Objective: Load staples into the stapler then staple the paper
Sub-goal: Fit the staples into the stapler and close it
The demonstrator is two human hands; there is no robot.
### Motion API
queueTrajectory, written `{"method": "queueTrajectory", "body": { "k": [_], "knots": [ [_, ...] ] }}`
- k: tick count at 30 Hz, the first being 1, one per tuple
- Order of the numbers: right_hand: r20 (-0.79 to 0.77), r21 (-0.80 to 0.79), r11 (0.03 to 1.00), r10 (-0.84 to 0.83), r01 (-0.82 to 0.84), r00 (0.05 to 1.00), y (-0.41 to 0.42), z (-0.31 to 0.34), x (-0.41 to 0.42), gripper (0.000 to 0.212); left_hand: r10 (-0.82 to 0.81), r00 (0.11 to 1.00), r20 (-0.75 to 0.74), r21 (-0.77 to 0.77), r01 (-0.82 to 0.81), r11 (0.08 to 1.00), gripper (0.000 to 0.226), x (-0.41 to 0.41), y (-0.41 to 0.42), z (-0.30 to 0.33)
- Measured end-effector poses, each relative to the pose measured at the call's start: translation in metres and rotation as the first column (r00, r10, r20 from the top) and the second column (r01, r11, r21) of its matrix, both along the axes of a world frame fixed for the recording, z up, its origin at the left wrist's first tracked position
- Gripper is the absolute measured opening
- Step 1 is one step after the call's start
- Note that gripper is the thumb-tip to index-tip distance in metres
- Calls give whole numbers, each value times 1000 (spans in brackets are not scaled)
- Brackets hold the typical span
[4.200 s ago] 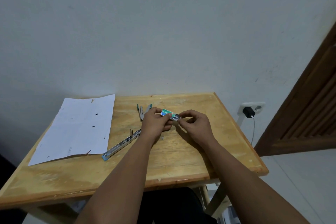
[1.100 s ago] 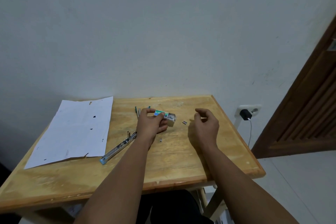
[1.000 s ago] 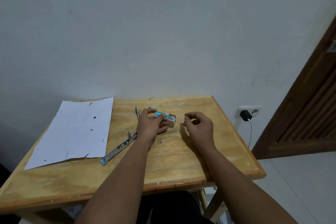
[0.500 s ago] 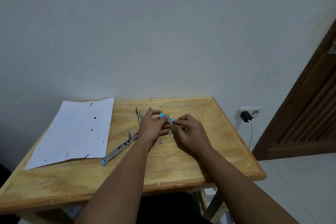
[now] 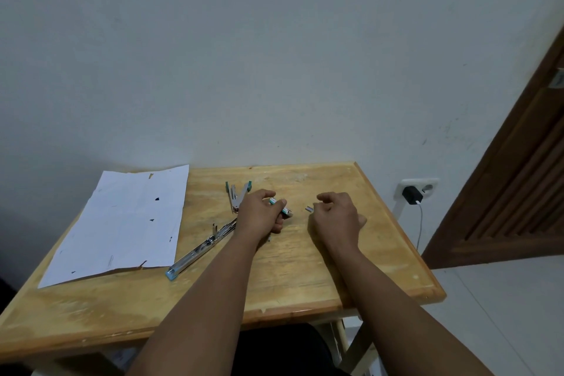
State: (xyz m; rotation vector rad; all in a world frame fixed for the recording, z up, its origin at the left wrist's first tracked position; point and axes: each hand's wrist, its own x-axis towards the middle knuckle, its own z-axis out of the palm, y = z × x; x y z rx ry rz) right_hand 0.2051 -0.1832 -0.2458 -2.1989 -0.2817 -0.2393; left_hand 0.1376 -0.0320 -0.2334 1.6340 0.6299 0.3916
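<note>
My left hand (image 5: 259, 217) grips a small green and white staple box (image 5: 282, 207) just above the wooden table (image 5: 305, 278). My right hand (image 5: 335, 217) hovers to the right of it, fingers loosely curled. A short staple strip (image 5: 309, 208) lies on the table at its fingertips. The stapler's long metal rail (image 5: 201, 249) with a teal end lies diagonally, partly under my left wrist. A teal-tipped metal piece (image 5: 238, 194), spread in a V, sits behind my left hand. The white paper (image 5: 122, 223) lies at the left.
A tiny staple bit (image 5: 269, 239) lies beside my left wrist. The table stands against a pale wall. A wall socket with a black charger (image 5: 412, 195) is off the right edge, and a wooden door (image 5: 512, 192) stands beyond.
Half a second ago my right hand was at the staple box with the left. It has since drawn away to the right, and a staple strip shows on the table.
</note>
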Motion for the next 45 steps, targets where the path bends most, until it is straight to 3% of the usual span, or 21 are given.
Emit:
{"method": "queueTrajectory", "body": {
  "k": [3,13,17,23,31,35,39,42,45],
  "knots": [
    [-6,-121,992,25,-25,1000,2,0,1,22,-15,1000,-27,9,15,1000,43,-1,3,2],
    [21,-233,972,52,-46,998,4,0,1,17,4,998,-65,20,-3,1000,34,-2,-1,8],
    [11,-169,983,74,-71,997,2,-1,0,10,18,995,-98,16,-17,1000,31,-3,-2,13],
    [-8,-14,995,96,-96,995,-1,-1,-1,4,17,992,-125,-109,-31,994,36,-2,1,16],
    [-25,152,983,105,-100,994,-5,1,0,5,-20,987,-158,-82,7,997,37,4,4,14],
    [-57,226,969,113,-97,992,-2,-1,1,14,-42,981,-188,20,47,999,31,1,-1,13],
    [-82,249,965,103,-79,991,-2,-1,2,17,-6,997,-83,5,7,1000,25,-5,-6,11],
    [-96,243,967,101,-75,990,-1,-2,3,16,102,993,63,224,-114,968,11,-26,-10,21],
    [-95,253,965,95,-69,991,-1,-3,5,6,191,958,213,441,-268,856,6,-58,-5,36]
  ]
}}
